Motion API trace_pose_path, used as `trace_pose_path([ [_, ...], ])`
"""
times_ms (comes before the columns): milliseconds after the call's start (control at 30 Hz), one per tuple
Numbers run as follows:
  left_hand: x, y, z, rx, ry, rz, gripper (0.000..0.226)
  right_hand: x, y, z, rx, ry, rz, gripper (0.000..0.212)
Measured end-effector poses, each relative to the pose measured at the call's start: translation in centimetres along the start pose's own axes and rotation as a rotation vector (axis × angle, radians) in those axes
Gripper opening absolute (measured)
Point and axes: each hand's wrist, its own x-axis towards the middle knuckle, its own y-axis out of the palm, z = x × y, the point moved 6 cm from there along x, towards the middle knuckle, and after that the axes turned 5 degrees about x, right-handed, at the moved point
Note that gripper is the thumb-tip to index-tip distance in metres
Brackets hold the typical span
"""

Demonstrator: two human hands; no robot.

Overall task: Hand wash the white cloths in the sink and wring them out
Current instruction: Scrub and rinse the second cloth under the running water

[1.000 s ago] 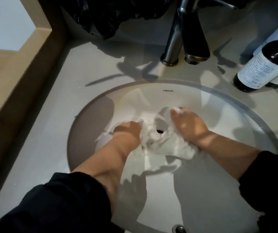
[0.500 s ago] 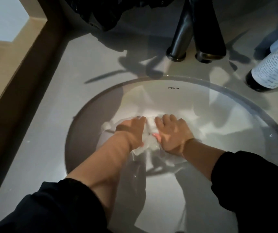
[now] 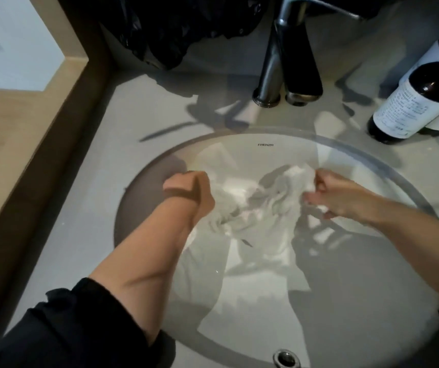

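Note:
A wet white cloth (image 3: 263, 205) lies bunched in the bottom of the round white sink (image 3: 266, 139), stretched between both hands. My left hand (image 3: 190, 193) is a closed fist gripping the cloth's left end. My right hand (image 3: 338, 193) pinches the cloth's right end, lifted a little above the basin floor. Whether there is more than one cloth in the bundle I cannot tell. The drain is hidden under the fabric.
A dark metal faucet (image 3: 290, 73) stands behind the basin. Two dark bottles with white labels (image 3: 409, 102) stand at the back right of the counter. A black plastic bag (image 3: 176, 30) sits at the back left. A wooden ledge (image 3: 27, 134) borders the counter's left side.
Half a second ago both hands were pressed close together on the cloth in the middle. Now they have pulled apart, left and right, stretching the cloth between them.

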Motion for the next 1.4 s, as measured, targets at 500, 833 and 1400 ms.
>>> trace_pose_path([
  [500, -0.5, 6.4, -4.7, 0.333, 0.568, -0.103, 0.065, 1.3, 3.8, 3.9, -0.001, -0.159, -0.185, 0.044],
  [833, 0.7, 4.6, -3.3, 0.182, 0.405, -0.158, 0.076, -1.1, 11.9, 2.9, -0.903, -0.502, 0.01, 0.046],
  [1400, 1.0, 2.4, -2.7, -0.27, 0.192, -0.251, 0.034, 2.1, 3.2, 3.5, 0.127, -0.22, -0.257, 0.013],
])
